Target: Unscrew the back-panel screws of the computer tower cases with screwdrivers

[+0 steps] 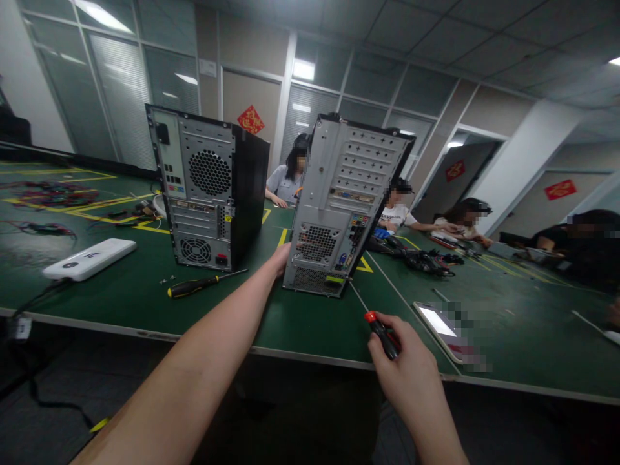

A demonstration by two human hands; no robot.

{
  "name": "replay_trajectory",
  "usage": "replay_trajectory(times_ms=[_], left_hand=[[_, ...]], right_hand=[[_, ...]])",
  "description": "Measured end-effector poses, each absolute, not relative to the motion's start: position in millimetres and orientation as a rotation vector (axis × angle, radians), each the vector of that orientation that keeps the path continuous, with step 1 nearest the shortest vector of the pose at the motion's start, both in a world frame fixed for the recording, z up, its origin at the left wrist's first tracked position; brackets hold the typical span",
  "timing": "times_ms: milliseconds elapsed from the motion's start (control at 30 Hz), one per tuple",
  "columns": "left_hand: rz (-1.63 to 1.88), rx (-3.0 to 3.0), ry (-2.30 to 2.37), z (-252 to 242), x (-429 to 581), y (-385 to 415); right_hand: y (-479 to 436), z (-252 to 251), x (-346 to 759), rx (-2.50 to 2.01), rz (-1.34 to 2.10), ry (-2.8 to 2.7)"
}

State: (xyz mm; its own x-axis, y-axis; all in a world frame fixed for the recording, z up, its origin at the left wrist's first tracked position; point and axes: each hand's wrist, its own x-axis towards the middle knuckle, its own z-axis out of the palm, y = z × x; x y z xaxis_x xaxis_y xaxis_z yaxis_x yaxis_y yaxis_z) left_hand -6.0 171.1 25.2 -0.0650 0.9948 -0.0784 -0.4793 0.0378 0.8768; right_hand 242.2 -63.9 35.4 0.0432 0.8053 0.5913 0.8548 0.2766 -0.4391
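Note:
A grey computer case (334,174) stands upright on the green table with its back panel towards me, leaning a little in view. My left hand (283,258) is at its lower left side, and the fingers are hidden behind the case. In my right hand (407,355) is a screwdriver (382,334) with a red and black handle. Its tip meets the lower right edge of the back panel; whether it sits in a screw is too small to tell. Left of this case stands a second computer case (206,174), black-sided, its back also facing me.
A yellow and black screwdriver (196,285) lies by a few small screws (167,280). Left is a white power bank (92,258) with a cable; right, a phone (438,329). Black cables (421,255) lie behind it. Several people sit across the table (310,329).

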Motion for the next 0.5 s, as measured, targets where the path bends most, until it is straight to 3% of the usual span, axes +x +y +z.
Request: replay_trajectory(times_ms=[500], left_hand=[[1.397,0.773,0.938,20.6,-8.8,175.3]], right_hand=[[-63.3,36.6,238.7,-1.519,-0.035,-1.735]])
